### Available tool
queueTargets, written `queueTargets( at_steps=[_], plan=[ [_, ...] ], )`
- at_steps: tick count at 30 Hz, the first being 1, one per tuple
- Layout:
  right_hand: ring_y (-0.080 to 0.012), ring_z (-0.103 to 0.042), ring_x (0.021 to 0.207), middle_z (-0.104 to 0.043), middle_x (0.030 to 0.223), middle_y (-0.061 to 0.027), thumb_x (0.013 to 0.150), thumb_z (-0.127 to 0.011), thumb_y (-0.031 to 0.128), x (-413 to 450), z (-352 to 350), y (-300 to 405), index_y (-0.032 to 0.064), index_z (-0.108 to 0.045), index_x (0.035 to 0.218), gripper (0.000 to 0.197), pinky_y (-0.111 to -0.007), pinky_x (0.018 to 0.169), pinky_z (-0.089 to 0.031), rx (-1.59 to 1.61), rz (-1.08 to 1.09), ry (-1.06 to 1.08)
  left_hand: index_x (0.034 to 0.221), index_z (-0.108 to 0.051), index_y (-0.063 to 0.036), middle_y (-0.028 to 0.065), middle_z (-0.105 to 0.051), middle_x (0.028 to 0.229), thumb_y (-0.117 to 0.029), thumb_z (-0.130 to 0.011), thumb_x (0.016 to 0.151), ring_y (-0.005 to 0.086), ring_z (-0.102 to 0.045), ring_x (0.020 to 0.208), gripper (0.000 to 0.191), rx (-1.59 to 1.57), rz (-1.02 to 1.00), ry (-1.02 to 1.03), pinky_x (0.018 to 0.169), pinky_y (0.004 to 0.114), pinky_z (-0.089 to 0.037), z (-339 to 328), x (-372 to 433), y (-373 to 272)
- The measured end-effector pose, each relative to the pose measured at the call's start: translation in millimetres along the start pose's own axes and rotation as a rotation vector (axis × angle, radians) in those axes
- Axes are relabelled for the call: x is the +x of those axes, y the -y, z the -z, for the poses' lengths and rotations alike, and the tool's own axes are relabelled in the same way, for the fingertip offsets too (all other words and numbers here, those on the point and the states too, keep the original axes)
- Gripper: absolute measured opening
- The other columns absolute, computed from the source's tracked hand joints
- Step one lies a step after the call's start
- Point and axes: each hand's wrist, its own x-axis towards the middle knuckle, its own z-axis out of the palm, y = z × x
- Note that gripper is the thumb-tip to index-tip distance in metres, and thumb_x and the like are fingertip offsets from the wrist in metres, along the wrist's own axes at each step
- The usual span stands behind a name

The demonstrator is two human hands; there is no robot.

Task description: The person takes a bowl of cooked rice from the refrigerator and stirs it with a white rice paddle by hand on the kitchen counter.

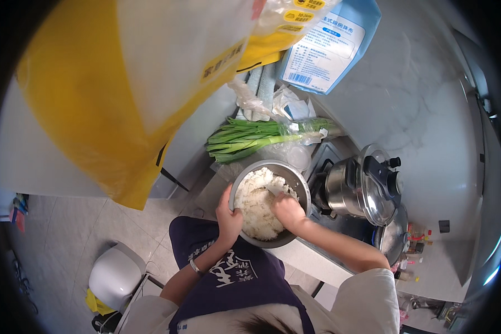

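A round metal pot (304, 188) of white cooked rice (254, 204) stands at the counter's near edge in the middle of the head view. My left hand (228, 216) grips the pot's left rim, thumb towards the inside. My right hand (289, 212) reaches over the right side of the pot, fingers closed on a pale utensil, perhaps a rice paddle (271, 189), whose tip lies in the rice. Much of this utensil is hidden by the hand and the rice.
Green onions (250, 140) in clear plastic lie behind the pot. To the right stand a steel pressure cooker (342, 188) and a lidded pan (394, 236) on a gas stove. Seasoning bottles (417, 234) are beyond. A large yellow bag (79, 104) hangs at upper left, a blue package (330, 46) above.
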Motion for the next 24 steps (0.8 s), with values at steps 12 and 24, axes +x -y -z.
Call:
queueTargets(
  at_steps=[12,24],
  plan=[
    [-0.0204,-0.062,0.064,-0.059,0.068,-0.0101,0.069,-0.051,0.006,-12,54,-42,0.0031,-0.061,0.067,0.01,-0.025,0.053,-0.049,0.159,-0.147,-0.017,0.116,-0.043,0.0021,0.0182,-0.052,0.109,0.016,-0.035,0.06,0.0233,-0.05,0.104,0.059,-0.041,-0.003,-0.005,0.088,0.027,-0.037,0,1,4],
    [-0.0218,-0.062,0.067,-0.061,0.067,-0.0088,0.071,-0.05,0.01,33,45,-78,0.0076,-0.061,0.065,0.012,-0.032,0.06,-0.048,0.292,0.202,0.068,0.116,-0.044,0.0023,0.0184,-0.053,0.107,0.015,-0.035,0.06,0.0241,-0.051,0.103,0.058,0.02,-0.048,-0.028,0.088,0.028,-0.037,-2,2,4]
  ],
)
